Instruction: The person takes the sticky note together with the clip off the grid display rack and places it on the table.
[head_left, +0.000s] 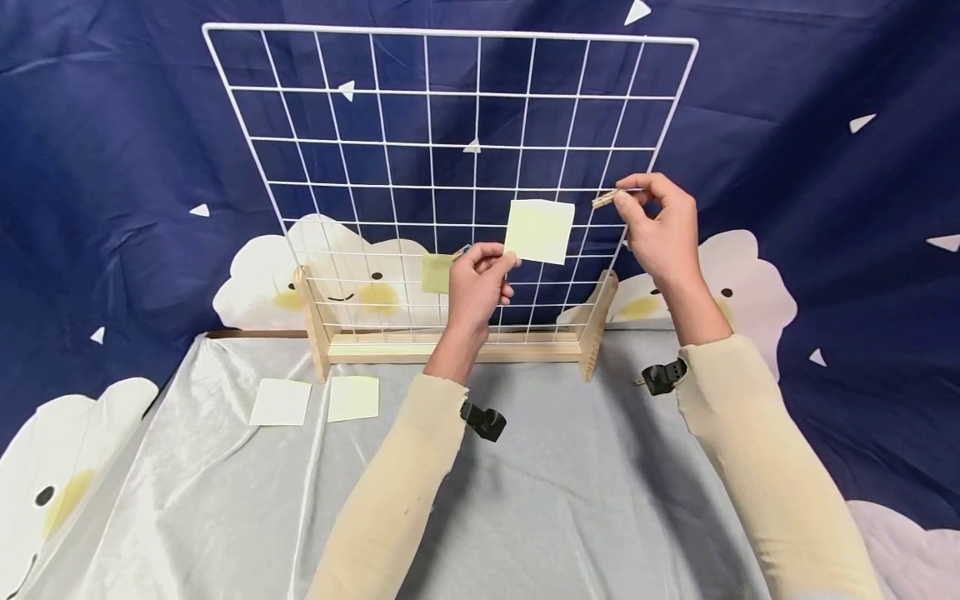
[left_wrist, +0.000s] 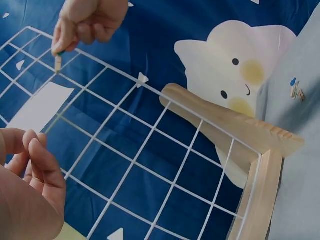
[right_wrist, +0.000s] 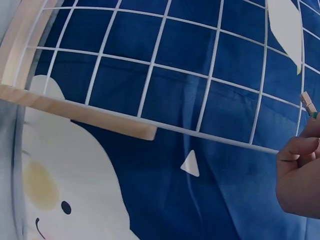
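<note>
My left hand pinches a pale yellow square paper note by its lower left corner, holding it up at the white wire grid. To the right of the note, my right hand pinches a small wooden clothespin between thumb and fingers. In the right wrist view the clothespin points toward the hanging note. A darker yellow note is on the grid, partly behind my left hand, with a clip at its upper right.
The grid stands in a wooden base on a grey cloth-covered table. Two pale notes lie at the left. Small clothespins lie on the cloth right of the base. A dark blue cloud-print curtain hangs behind.
</note>
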